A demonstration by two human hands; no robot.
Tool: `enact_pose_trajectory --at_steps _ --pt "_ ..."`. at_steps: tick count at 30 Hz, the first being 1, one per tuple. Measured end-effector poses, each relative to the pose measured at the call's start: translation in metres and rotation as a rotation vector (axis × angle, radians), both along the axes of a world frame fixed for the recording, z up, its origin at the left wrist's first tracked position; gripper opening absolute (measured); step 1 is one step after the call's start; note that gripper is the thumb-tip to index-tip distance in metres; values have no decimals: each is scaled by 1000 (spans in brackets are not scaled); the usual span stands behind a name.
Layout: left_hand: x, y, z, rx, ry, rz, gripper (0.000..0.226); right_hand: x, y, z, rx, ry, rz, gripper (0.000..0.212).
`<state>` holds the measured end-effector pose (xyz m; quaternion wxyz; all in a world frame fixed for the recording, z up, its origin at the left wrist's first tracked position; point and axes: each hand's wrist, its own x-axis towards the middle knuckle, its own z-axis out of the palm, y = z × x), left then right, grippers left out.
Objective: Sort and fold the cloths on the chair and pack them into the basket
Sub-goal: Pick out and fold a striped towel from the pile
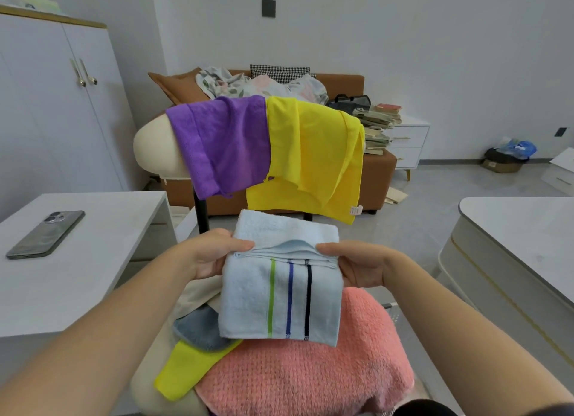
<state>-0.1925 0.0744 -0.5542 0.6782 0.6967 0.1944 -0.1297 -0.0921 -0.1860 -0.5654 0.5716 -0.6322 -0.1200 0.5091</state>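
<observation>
— Pinching what, those two hands?
— The light blue towel (279,303). The left hand (214,257) grips its left edge and the right hand (357,265) its right edge. Both thumbs press down on top near the fold, and the other fingers curl underneath.
— And where is that towel?
— Held low over the chair seat, folded over, with green, blue and black stripes running down its near half. Its lower edge overlaps a pink towel (310,372) spread on the seat; whether the two touch is hard to tell.
— Anything else on the seat?
— A grey cloth (198,328) and a yellow cloth (183,372) stick out at the left, partly under the blue one.
— The chair back (155,148)?
— Cream-coloured. A purple cloth (223,145) and a larger yellow cloth (310,157) hang over it side by side, touching.
— Around the chair?
— A white table (93,275) at the left with a phone (46,234) lying flat on it, another white table at the right, a brown sofa (377,170) behind.
</observation>
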Motion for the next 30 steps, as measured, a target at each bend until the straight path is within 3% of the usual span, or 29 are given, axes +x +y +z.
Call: enact_pose_trajectory --at_steps 3,6,10,15,17,19,22,24,26,28,30 --pt "-3 3 -5 -29 3 7 33 -1 1 -8 -13 41 -97 51" --pt "-13 3 -3 126 26 -96 24 -9 -1 -7 -91 -81 -88 31" --pt "-22 5 -1 130 -154 -92 31 -18 -4 4 82 -181 -143 25" --pt "-30 4 5 65 -387 25 37 -24 -4 10 432 -234 -224 50" --pt "-32 2 0 29 -374 55 30 -27 -3 6 468 -296 -258 46" --pt "-35 -2 -6 31 -293 29 22 -29 -1 -2 470 -350 -295 20" --pt "-42 -9 -10 -84 -132 35 18 -30 0 -16 416 -369 -354 49" --pt "-44 -5 -14 -189 -69 63 24 -34 1 -21 415 -357 -368 55" --pt "-45 -2 -15 -217 -35 37 45 -37 3 -24 415 -337 -399 56" --pt "-45 -3 -15 -119 -11 -19 73 -37 4 -27 407 -321 -458 49" --pt "-45 -11 -13 -18 -60 -29 67 -35 3 -28 369 -256 -505 36"
